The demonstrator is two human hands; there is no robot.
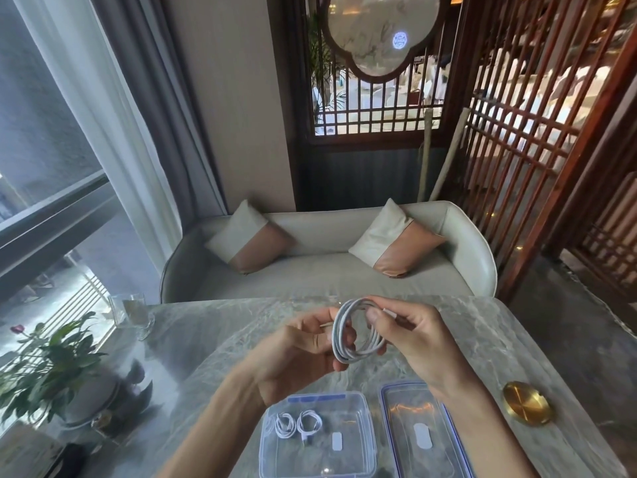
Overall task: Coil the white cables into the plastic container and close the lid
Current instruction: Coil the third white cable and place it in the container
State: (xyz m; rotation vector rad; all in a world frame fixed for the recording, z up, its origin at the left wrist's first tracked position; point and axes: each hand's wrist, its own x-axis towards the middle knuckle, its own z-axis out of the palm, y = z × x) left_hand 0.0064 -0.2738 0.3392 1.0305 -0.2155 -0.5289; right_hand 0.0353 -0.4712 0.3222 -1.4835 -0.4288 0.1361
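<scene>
The marble table [220,343] carries everything, and the plastic container [365,453] near its front edge serves as the landmark. Just right of the container lies its lid [406,443], flat and off, so closing is not yet done. Inside the container, toward its left side, 2 small coiled cables [298,424] already rest, with a small white piece just right of them. Above and beyond the container, both hands hold a third white cable [344,334] as a nearly finished coil in the air. The left hand [296,357] has its fingers [339,365] curled around the coil's left side. The right hand [413,339] pinches the coil's upper right, a loose end poking out by the thumb. By my reading, 2 cables are stowed; the third coil still needs placing, then the lid.
</scene>
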